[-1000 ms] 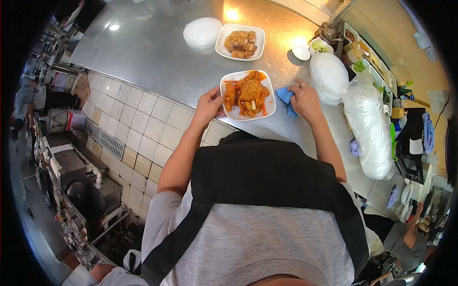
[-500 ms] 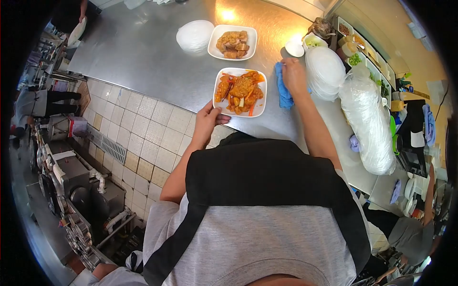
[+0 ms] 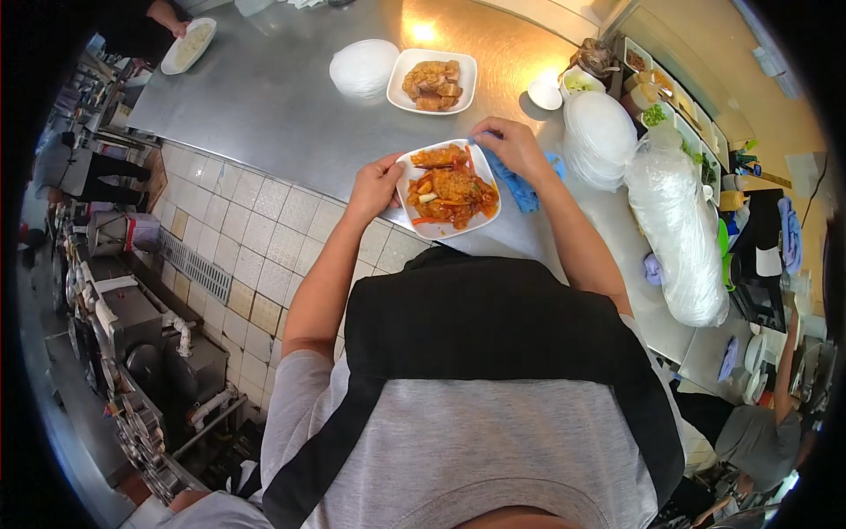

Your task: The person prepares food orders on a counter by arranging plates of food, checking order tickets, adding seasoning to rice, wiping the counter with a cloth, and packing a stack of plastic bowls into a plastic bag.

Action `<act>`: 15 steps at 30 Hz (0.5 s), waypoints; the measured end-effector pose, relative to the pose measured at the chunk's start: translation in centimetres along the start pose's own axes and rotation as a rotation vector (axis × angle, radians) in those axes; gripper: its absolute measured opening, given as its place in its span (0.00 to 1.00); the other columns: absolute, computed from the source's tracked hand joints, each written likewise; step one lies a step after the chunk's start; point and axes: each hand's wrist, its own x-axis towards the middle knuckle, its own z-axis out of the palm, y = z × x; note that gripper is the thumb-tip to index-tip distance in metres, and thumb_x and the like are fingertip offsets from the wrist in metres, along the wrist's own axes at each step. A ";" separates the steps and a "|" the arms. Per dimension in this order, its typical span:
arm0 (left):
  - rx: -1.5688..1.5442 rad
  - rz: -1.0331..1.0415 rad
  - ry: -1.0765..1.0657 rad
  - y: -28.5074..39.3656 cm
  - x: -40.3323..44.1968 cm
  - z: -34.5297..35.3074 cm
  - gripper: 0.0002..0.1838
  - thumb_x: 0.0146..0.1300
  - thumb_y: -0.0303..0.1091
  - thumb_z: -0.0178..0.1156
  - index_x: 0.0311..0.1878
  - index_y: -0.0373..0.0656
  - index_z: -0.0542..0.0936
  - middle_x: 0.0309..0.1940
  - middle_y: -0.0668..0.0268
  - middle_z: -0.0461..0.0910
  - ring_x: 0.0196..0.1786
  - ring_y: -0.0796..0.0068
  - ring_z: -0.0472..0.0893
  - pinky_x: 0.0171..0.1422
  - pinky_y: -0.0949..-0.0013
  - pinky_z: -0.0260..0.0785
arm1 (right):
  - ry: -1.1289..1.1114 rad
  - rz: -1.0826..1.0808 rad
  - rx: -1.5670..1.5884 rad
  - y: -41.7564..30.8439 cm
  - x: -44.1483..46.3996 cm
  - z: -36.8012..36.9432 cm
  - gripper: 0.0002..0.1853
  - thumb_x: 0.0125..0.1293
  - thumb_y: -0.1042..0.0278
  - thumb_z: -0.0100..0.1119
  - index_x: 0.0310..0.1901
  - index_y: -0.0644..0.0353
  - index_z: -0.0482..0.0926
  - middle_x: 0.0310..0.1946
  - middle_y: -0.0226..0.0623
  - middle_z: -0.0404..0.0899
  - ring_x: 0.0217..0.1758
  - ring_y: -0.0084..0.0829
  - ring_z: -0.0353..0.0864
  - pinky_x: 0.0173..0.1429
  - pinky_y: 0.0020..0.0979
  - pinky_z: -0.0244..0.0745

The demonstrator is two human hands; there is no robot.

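Note:
A white square plate (image 3: 411, 228) of orange saucy food with red strips is at the counter's near edge, turned slightly. My left hand (image 3: 375, 187) grips its left rim between thumb and fingers. At the plate's upper right corner, my right hand (image 3: 511, 146) pinches part of a blue cloth (image 3: 522, 189), which trails down to the right of the plate. Beyond them, a second white plate (image 3: 469, 63) holds browned, cut pieces of food. Beside that plate on the left sits a plastic-wrapped white stack (image 3: 364, 68).
The steel counter (image 3: 282, 97) stretches left. Right are a small white bowl (image 3: 545, 93), wrapped white lids (image 3: 601, 132), a long plastic-wrapped bundle (image 3: 677, 238) and ingredient trays (image 3: 656, 115). A co-worker's hand (image 3: 180, 30) holds an oval plate (image 3: 189, 47) at upper left.
The near plate has turned. My right hand has moved left with the cloth to the plate's corner. At upper left, the co-worker's oval plate has come over the counter.

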 end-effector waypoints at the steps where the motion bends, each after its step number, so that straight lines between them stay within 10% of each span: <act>1: -0.011 -0.003 -0.003 -0.1 0.0 0.0 0.17 0.66 0.33 0.49 0.54 0.38 0.76 0.22 0.68 0.78 0.17 0.84 0.73 0.20 0.79 0.67 | 0.003 -0.049 -0.029 0.0 0.1 0.3 0.08 0.56 0.66 0.60 0.36 0.58 0.81 0.35 0.43 0.80 0.39 0.38 0.80 0.46 0.32 0.73; 15: 0.006 0.005 -0.031 -0.5 0.4 -0.3 0.16 0.66 0.33 0.48 0.54 0.40 0.77 0.23 0.67 0.79 0.16 0.84 0.72 0.20 0.78 0.68 | -0.001 -0.138 -0.369 -0.3 1.6 1.6 0.06 0.53 0.68 0.60 0.32 0.60 0.77 0.31 0.45 0.80 0.36 0.43 0.80 0.42 0.38 0.74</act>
